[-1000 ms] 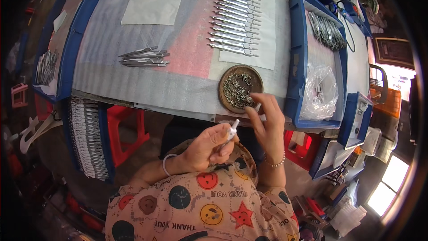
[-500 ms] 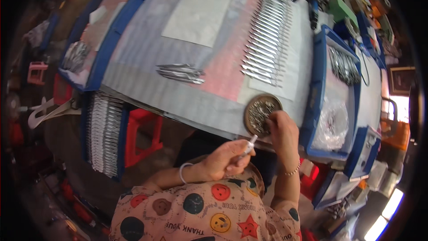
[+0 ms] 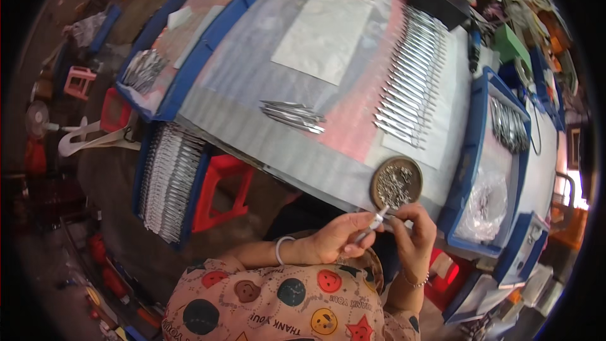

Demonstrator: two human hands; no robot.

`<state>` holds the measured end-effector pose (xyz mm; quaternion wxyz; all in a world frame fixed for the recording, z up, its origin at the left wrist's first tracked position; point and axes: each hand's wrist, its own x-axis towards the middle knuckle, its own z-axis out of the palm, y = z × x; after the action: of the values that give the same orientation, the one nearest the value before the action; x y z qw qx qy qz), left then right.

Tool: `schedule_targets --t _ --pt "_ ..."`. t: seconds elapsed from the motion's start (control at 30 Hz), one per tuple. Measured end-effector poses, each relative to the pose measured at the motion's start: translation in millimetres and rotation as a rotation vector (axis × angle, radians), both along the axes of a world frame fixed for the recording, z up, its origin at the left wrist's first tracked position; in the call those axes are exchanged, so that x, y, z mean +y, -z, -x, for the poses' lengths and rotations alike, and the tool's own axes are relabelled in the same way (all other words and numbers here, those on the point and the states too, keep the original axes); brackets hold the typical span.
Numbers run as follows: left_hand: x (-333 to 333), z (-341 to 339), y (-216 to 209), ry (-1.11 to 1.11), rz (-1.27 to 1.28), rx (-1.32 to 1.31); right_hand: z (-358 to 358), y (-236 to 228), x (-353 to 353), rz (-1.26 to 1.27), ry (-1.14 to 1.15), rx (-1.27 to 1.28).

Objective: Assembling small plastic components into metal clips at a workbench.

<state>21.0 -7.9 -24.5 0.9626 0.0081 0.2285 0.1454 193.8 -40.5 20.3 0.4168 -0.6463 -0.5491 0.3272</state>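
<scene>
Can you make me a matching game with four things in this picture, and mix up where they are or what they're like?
Things:
1. round bowl
2. clear plastic bag
3. left hand
4. smooth bangle

Places, colours and states:
A. white
B. gripping a slim piece
C. holding lots of tiny metal bits
D. lying in the long blue tray on the right

Right pairs: 1-C, 2-D, 3-B, 4-A
</scene>
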Motion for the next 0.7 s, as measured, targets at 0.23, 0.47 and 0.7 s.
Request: schedule_targets --t 0.23,0.47,0.7 --pt "3 2 2 -0.056 0.076 -0.027 16 -4 -6 -0.106 -0.08 -0.052" --pt "-1 -2 0 -0.04 -0.014 -0.063 16 -5 -10 -0.158 -0.098 -0.15" --pt "-4 -4 -1 -0.057 -0.13 -0.014 15 -4 -14 -0.157 -0.081 -0.187"
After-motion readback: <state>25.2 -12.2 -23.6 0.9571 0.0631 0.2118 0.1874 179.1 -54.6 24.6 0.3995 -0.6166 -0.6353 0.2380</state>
